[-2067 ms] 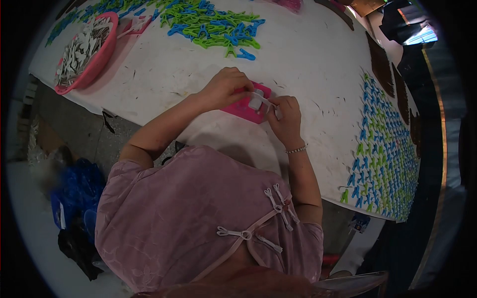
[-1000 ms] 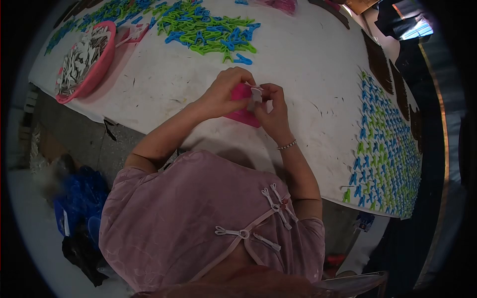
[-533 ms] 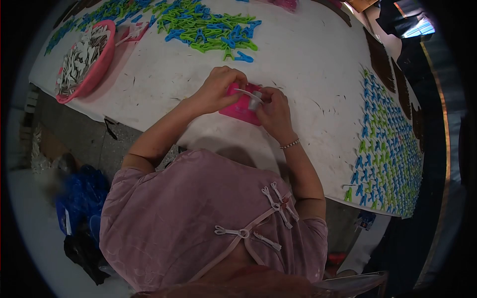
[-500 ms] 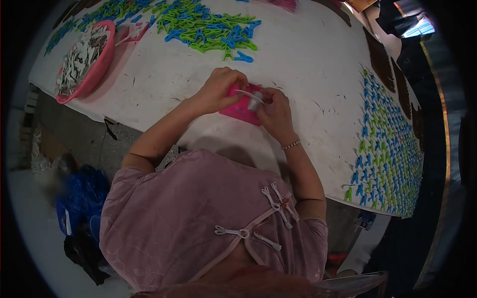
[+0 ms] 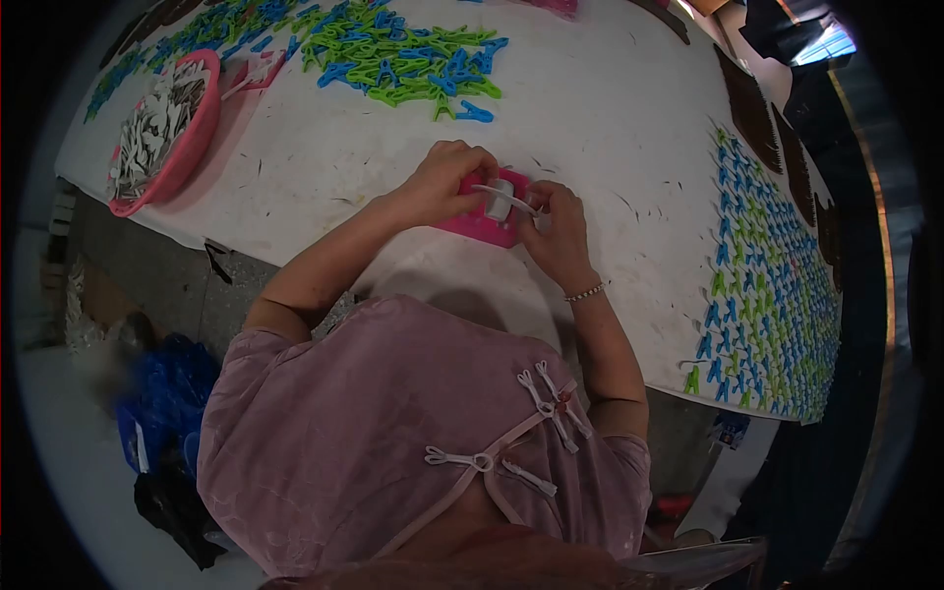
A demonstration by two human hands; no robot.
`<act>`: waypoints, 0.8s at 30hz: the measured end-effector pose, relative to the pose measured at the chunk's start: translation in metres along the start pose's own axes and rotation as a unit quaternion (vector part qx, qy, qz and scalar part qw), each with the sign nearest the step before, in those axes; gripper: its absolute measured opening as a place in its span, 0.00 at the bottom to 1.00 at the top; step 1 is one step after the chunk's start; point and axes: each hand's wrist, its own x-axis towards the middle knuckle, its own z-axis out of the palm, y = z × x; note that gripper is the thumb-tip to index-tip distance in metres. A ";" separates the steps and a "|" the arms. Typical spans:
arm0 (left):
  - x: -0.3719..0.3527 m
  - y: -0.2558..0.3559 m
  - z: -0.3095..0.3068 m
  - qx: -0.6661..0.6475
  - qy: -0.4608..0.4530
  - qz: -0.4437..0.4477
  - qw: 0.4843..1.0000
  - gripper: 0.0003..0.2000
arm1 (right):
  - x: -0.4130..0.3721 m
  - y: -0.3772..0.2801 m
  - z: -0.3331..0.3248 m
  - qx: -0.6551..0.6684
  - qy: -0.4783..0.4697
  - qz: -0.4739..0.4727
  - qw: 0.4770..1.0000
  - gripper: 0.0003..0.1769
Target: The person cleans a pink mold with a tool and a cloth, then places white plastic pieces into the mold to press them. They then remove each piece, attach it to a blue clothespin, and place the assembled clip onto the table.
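Note:
A flat pink piece lies on the white table with a grey-white block on its top. A thin white strip stretches over the block between my two hands. My left hand pinches the strip's left end above the pink piece. On the other side, my right hand has thumb and fingers closed on the strip's right end. The fingertips partly hide both ends.
A pink basket of white and grey pieces stands at the left. Green and blue clips are heaped at the back. Rows of similar clips cover the right side. A small pink tray sits beside the basket.
My right hand has shifted slightly right and down, away from the block, and more of the strip shows. My left hand has moved a little to the right.

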 end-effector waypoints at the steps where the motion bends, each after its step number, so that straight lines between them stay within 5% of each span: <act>1: 0.002 0.000 0.000 -0.001 -0.007 0.001 1.000 0.14 | 0.000 0.001 -0.002 -0.009 0.005 -0.010 1.000 0.19; 15: 0.027 0.017 0.017 -0.060 -0.049 0.020 0.997 0.13 | 0.025 -0.025 -0.050 -0.092 0.017 -0.120 0.988 0.22; 18: 0.033 0.016 0.009 -0.076 -0.029 0.002 0.997 0.12 | 0.043 -0.031 -0.056 -0.054 -0.025 -0.076 0.995 0.23; 20: 0.032 0.004 0.002 -0.278 0.019 -0.058 0.959 0.13 | 0.061 -0.034 -0.059 0.118 -0.061 0.032 0.991 0.22; 24: 0.029 -0.023 -0.018 -0.442 0.064 -0.128 0.886 0.16 | 0.105 0.002 -0.028 0.036 -0.174 0.043 0.983 0.21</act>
